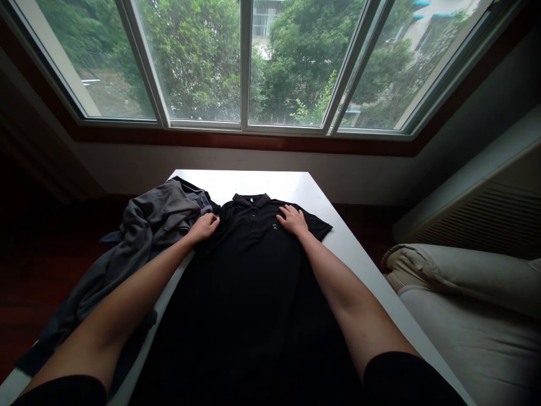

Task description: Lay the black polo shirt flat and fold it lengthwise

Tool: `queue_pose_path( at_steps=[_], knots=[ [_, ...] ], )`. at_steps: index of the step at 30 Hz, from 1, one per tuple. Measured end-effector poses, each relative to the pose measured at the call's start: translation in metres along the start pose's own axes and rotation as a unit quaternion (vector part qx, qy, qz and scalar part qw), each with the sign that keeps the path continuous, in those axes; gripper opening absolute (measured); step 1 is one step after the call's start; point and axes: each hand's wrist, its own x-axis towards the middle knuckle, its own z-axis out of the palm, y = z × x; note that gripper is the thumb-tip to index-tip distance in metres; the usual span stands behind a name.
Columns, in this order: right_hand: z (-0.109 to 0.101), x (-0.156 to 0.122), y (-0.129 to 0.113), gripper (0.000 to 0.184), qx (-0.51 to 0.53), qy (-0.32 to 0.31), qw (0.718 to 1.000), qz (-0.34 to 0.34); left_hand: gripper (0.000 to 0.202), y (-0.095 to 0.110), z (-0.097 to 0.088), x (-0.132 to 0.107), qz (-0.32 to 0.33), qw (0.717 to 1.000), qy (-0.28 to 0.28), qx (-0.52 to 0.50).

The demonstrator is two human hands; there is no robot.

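A black polo shirt [253,270] lies front side up, its buttoned collar toward the window and a small light logo on the chest. My right hand [293,219] rests flat near the shoulder on the right, fingers spread over the fabric. That side's short sleeve reaches out to the table edge. At the opposite shoulder, my left hand [204,227] has its fingers curled together at the edge of the shirt; the sleeve there is partly hidden. Right beside that hand is a heap of grey and dark clothes [156,214].
The white table [279,179] stands before a wide window [245,73] with a dark red frame. The heaped clothes hang over its left edge toward the dark wooden floor [25,270]. To the right are a pale cushioned seat [473,332] and a slatted panel [499,208].
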Motion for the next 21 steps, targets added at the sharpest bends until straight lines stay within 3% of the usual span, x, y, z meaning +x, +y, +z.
queue_pose_path(
  at_steps=[3, 6, 10, 14, 18, 21],
  knots=[
    [0.000, 0.000, 0.000, 0.063, 0.007, -0.002, 1.000, -0.002, 0.041, -0.020, -0.010, 0.010, -0.030, 1.000, 0.008, -0.005],
    [-0.001, 0.000, 0.000, 0.063, 0.013, -0.005, 1.000, 0.001, 0.046, -0.027, -0.014, 0.023, -0.048, 0.999, 0.011, -0.002],
    [-0.002, 0.000, -0.001, 0.062, 0.015, -0.003, 1.000, 0.004, 0.049, -0.018, -0.010, 0.032, -0.054, 0.998, 0.009, 0.008],
    [-0.004, -0.005, -0.006, 0.058, 0.015, 0.019, 1.000, -0.001, 0.055, -0.003, -0.011, 0.026, -0.065, 0.997, 0.004, 0.031],
    [-0.012, -0.017, 0.000, 0.045, 0.038, 0.095, 0.994, -0.023, 0.051, 0.004, -0.032, 0.018, -0.062, 0.995, -0.026, 0.071],
    [-0.020, -0.028, 0.022, 0.042, 0.052, 0.133, 0.990, 0.013, 0.036, 0.003, -0.059, 0.016, -0.067, 0.991, -0.024, 0.111]
  ],
)
